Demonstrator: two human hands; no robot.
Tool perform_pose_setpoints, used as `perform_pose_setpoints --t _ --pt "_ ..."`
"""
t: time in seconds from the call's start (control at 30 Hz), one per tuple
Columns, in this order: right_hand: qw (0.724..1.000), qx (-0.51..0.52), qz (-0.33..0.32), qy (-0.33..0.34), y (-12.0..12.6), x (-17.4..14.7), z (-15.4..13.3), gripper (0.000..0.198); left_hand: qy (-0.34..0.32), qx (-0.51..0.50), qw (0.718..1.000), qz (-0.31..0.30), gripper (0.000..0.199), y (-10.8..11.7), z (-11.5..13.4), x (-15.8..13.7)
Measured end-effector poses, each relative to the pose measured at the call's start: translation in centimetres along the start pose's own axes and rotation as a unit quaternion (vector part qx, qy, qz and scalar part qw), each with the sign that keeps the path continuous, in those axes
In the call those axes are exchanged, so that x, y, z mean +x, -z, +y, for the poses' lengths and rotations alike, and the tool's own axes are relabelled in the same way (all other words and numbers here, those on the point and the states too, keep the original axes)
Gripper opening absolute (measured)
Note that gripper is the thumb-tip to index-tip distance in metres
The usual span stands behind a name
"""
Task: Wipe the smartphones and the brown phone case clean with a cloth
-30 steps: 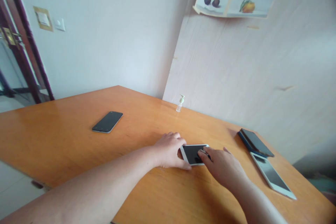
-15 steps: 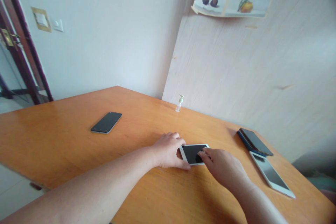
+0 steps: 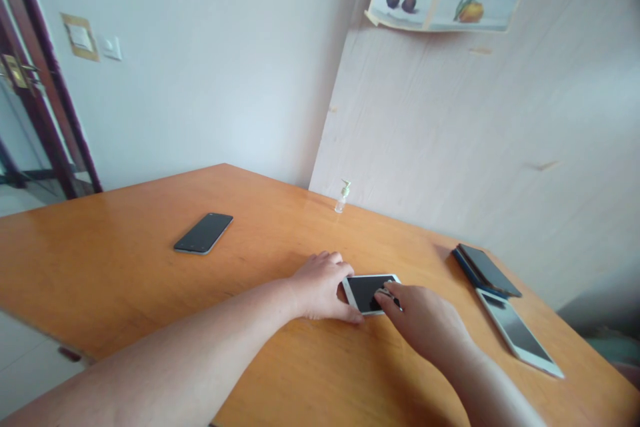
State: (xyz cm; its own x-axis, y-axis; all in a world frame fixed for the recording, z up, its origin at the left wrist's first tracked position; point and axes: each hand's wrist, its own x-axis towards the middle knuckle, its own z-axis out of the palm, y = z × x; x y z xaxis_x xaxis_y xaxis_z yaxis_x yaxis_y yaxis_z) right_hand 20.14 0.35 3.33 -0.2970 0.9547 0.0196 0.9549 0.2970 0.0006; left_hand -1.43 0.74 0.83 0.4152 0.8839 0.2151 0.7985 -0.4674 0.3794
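A white smartphone [image 3: 367, 293] with a dark screen lies face up on the wooden table. My left hand [image 3: 323, 287] grips its left end, thumb on the near edge and fingers on the far edge. Over the right part of the screen is my right hand [image 3: 417, 313], its fingers pinched together and pressed down. A small pale, dark-streaked thing [image 3: 384, 292] peeks out at those fingertips; most of it is hidden by the hand.
A black phone [image 3: 204, 233] lies on the table [image 3: 270, 220] at the left. Near the wall stands a small clear pump bottle [image 3: 341, 202]. On the right are a white tablet-like device [image 3: 520, 333] and a dark device [image 3: 487, 269] stacked on a blue one [image 3: 466, 271].
My right fingertips have shifted slightly left across the screen, and more of the small pale thing shows. My left hand and the phone stay in place.
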Motion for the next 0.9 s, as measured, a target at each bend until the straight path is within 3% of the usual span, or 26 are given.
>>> perform_pose_setpoints --t 0.1,0.3,0.53,0.77,0.9 --pt "1.0 -0.005 0.002 0.003 0.0 0.0 -0.1 0.038 0.002 -0.001 1.0 0.0 0.07 0.0 0.0 0.0" --pt "0.994 0.036 0.001 0.099 0.1 -0.8 -1.2 0.033 -0.001 -0.007 1.0 -0.004 0.07 0.1 0.0 -0.1" --pt "1.0 -0.015 -0.011 -0.004 0.3 -0.2 0.1 0.043 0.001 -0.003 1.0 -0.001 0.072 0.1 0.1 0.0" --pt "0.995 0.024 0.002 0.094 0.2 -1.3 -1.4 0.034 -0.005 -0.008 1.0 -0.003 0.069 0.2 0.0 0.0" --pt "0.999 0.013 -0.008 0.042 0.4 -1.0 -0.7 0.038 -0.007 -0.008 1.0 -0.001 0.07 0.1 0.0 0.0"
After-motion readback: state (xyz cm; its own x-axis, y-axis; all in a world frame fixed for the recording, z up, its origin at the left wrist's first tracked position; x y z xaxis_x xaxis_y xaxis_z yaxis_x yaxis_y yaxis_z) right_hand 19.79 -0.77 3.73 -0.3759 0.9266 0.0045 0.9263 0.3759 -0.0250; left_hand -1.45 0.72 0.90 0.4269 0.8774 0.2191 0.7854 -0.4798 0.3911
